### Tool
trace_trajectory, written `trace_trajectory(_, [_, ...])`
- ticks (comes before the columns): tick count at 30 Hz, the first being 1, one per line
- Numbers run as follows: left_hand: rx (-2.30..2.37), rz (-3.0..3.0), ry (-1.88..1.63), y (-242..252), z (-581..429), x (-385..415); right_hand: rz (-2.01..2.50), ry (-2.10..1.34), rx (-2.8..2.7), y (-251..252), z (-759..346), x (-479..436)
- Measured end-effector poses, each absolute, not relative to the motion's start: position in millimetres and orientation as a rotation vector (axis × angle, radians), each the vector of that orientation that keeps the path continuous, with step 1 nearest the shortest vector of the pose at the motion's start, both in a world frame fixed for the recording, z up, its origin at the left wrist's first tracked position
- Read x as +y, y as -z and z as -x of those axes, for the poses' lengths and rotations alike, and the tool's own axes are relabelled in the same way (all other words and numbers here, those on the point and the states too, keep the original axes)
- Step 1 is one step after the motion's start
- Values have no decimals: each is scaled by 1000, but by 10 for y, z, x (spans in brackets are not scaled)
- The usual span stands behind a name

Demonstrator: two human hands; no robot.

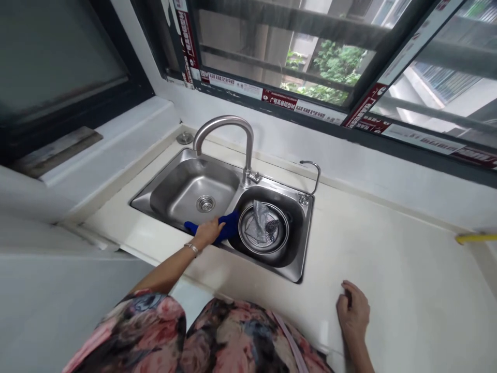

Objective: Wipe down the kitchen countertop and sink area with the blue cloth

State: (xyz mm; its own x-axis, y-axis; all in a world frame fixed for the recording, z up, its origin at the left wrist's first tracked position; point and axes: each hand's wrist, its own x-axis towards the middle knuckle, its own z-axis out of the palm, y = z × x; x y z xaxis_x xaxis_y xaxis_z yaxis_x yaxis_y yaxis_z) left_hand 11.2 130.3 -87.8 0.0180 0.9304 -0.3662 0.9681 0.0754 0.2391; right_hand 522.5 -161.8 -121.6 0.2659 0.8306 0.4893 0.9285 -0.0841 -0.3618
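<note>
My left hand (208,231) is closed on a blue cloth (227,228) at the front rim of the sink, by the divider between its two bowls. Part of the cloth shows to the left of the hand, and the rest spreads right toward the other bowl. In the right bowl (297,243) sits a round steel colander (264,241) with a crumpled grey-white wad (259,220) in it, whose kind I cannot make out. On the counter to the right, my right hand (353,308) rests with fingers loosely curled, thumb apart, and nothing visible in it.
A tall curved faucet (248,145) rises behind the divider. The left bowl (171,191) has a drain (205,203) in its floor. A thin bent spout (317,176) stands at the back right corner. Behind the counter (388,248) is a window, with something yellow (476,238) at the far right.
</note>
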Motion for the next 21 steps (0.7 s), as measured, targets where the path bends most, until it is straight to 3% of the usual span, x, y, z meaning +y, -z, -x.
trace_trajectory(8, [2004,-1826,160,868,-377,1568,1994,197,-1569,1201,-5161,-1622])
trace_trajectory(21, [2134,-1689,-304,599,-741,2171,1974,224,-1480,1227,-5072,-1577])
